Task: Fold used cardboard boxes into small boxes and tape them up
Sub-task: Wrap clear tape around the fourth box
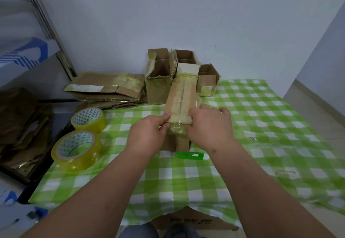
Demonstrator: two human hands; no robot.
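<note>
Between both hands' fingers (165, 119), box (180, 97)

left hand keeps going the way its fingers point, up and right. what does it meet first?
The long taped cardboard box, which the left hand already pinches at its near left edge. Past it, probably the right hand; depth is unclear.

head cam | looks forward-down | close over checked table (261, 107) | 1 view only
</note>
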